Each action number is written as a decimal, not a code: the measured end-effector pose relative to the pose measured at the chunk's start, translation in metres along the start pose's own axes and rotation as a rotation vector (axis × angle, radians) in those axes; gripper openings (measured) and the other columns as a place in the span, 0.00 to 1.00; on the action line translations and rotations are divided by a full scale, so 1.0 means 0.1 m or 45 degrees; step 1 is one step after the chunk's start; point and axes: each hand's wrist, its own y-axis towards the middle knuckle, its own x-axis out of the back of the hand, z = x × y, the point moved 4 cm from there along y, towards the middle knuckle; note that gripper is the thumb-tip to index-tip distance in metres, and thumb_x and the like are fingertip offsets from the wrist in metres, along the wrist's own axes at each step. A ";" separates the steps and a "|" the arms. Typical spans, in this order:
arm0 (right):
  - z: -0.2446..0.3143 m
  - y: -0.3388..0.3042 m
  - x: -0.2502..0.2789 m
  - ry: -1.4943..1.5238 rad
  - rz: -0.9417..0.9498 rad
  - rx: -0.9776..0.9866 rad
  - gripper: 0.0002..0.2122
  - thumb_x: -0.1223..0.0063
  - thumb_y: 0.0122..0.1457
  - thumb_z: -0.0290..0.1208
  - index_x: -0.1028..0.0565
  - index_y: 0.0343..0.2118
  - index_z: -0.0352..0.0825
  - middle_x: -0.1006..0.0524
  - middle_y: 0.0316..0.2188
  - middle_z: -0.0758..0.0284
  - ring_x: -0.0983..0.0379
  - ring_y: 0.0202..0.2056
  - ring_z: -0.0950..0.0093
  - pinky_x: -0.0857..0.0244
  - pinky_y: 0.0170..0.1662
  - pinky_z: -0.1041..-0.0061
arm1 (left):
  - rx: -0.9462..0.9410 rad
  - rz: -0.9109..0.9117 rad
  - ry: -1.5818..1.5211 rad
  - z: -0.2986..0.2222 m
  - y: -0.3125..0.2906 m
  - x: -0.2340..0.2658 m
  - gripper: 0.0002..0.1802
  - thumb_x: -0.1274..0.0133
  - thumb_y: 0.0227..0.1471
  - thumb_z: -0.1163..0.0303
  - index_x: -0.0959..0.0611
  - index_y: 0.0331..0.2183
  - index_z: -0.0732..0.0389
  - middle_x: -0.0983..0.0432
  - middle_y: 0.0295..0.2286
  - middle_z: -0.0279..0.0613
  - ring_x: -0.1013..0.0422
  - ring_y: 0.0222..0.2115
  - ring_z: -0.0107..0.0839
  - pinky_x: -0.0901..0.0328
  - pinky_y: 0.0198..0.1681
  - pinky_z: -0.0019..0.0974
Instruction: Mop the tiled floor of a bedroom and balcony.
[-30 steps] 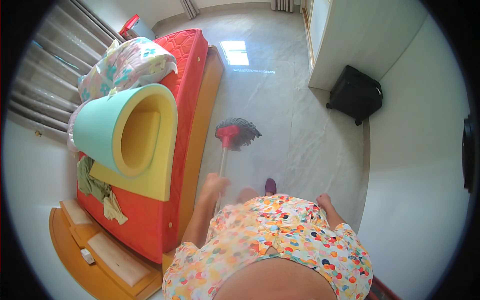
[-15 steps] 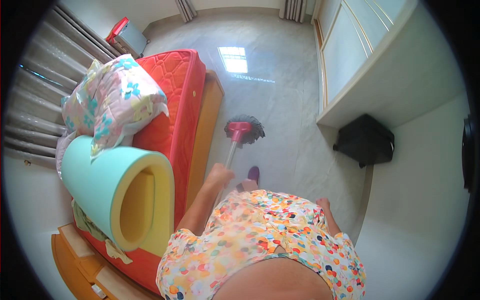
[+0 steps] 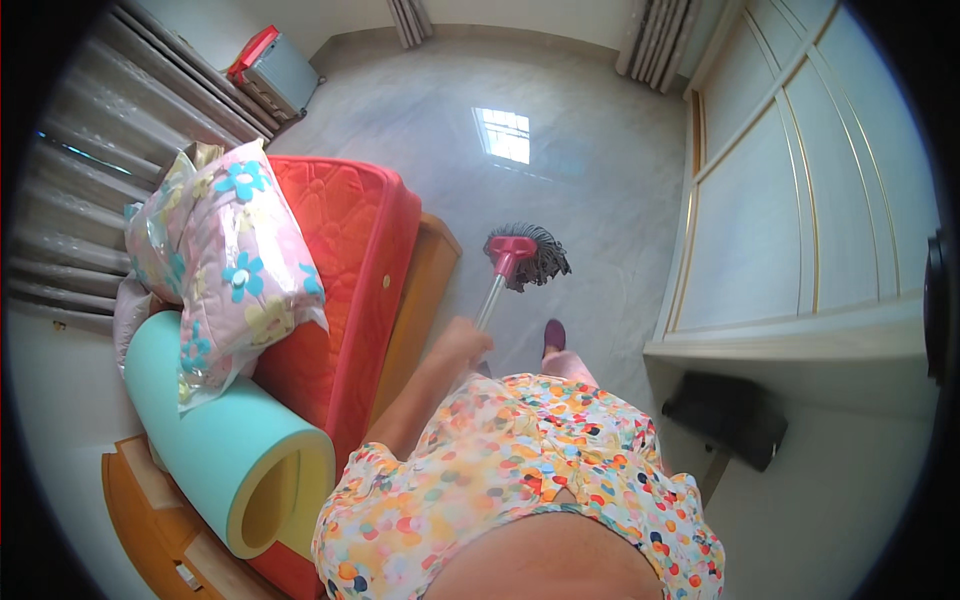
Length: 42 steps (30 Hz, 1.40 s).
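My left hand [image 3: 466, 342] is closed around the metal handle of a mop [image 3: 512, 252], which slants away from me. The mop has a pink-red plastic head with dark grey strands, held out ahead of my body; whether the strands touch the floor [image 3: 610, 240] I cannot tell. Below my hand, the rest of the handle is hidden by my arm and my flowered top [image 3: 530, 450]. My right hand is out of sight. One foot in a purple shoe [image 3: 554, 335] is forward on the floor, right of the mop.
At left stands a bed with a red mattress [image 3: 345, 225] and wooden frame [image 3: 430, 265], bearing a rolled aqua foam mattress [image 3: 205, 380] and flowered bedding in clear plastic [image 3: 245, 265]. A white wardrobe [image 3: 760, 210] and black suitcase [image 3: 730, 412] are at right; a silver suitcase [image 3: 285, 75] stands far left.
I have moved forward past the bed, the wardrobe and black suitcase shifting nearer. The mop, still in my left hand, appears farther right. My right hand has gone out of view.
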 end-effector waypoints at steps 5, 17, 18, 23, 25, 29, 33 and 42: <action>-0.20 0.49 1.14 0.730 -0.508 -0.114 0.13 0.59 0.45 0.37 0.30 0.21 0.30 0.33 0.16 0.59 0.35 0.20 0.67 0.42 0.22 0.72 | -0.049 0.071 -0.024 0.09 -0.01 -0.04 0.08 0.48 0.27 0.74 0.28 0.13 0.69 0.35 0.09 0.42 0.39 0.08 0.29 0.47 0.10 0.32; 0.63 0.05 1.16 0.344 -0.284 0.061 0.13 0.56 0.40 0.37 0.29 0.21 0.29 0.30 0.23 0.53 0.33 0.28 0.57 0.40 0.30 0.66 | -0.069 -0.120 0.019 0.19 0.02 0.20 0.07 0.50 0.28 0.80 0.33 0.11 0.65 0.41 0.08 0.36 0.45 0.07 0.24 0.50 0.08 0.29; 0.58 -0.05 1.03 0.302 -0.255 0.069 0.13 0.55 0.40 0.37 0.29 0.20 0.29 0.30 0.22 0.52 0.33 0.27 0.56 0.40 0.29 0.65 | -0.064 -0.139 0.033 0.21 -0.03 0.24 0.07 0.50 0.28 0.80 0.33 0.12 0.65 0.41 0.08 0.36 0.45 0.06 0.24 0.50 0.08 0.29; -0.39 0.18 -0.18 0.406 -0.179 -0.023 0.14 0.55 0.39 0.37 0.28 0.19 0.28 0.30 0.22 0.52 0.33 0.27 0.56 0.39 0.29 0.65 | 0.020 -0.104 0.007 0.24 0.03 0.31 0.07 0.48 0.26 0.76 0.28 0.11 0.69 0.36 0.09 0.44 0.40 0.07 0.30 0.46 0.10 0.34; -0.48 0.16 -0.21 0.490 -0.111 -0.068 0.14 0.55 0.38 0.37 0.28 0.19 0.28 0.30 0.22 0.51 0.33 0.27 0.56 0.39 0.29 0.65 | -0.038 -0.097 -0.089 0.14 -0.03 0.27 0.07 0.49 0.27 0.77 0.30 0.10 0.67 0.39 0.08 0.41 0.42 0.06 0.27 0.49 0.08 0.33; -0.54 0.03 -0.29 0.504 -0.033 -0.121 0.14 0.54 0.38 0.37 0.28 0.20 0.28 0.29 0.22 0.52 0.32 0.27 0.57 0.39 0.29 0.66 | 0.008 -0.124 -0.049 0.08 -0.08 0.23 0.06 0.50 0.28 0.78 0.31 0.11 0.67 0.40 0.08 0.39 0.43 0.06 0.26 0.50 0.07 0.31; -0.39 0.14 -0.19 0.308 -0.191 -0.172 0.14 0.53 0.39 0.36 0.28 0.23 0.28 0.28 0.20 0.54 0.31 0.24 0.60 0.38 0.29 0.67 | 0.055 -0.076 -0.104 0.08 -0.03 0.17 0.06 0.51 0.28 0.79 0.31 0.12 0.68 0.40 0.08 0.38 0.44 0.06 0.25 0.50 0.07 0.30; 0.03 0.40 0.89 0.688 -0.275 -0.148 0.12 0.58 0.43 0.33 0.29 0.29 0.32 0.31 0.16 0.65 0.33 0.17 0.75 0.36 0.19 0.76 | 0.126 -0.048 -0.078 0.22 0.11 0.27 0.06 0.50 0.29 0.79 0.31 0.16 0.68 0.38 0.10 0.39 0.42 0.09 0.26 0.46 0.09 0.31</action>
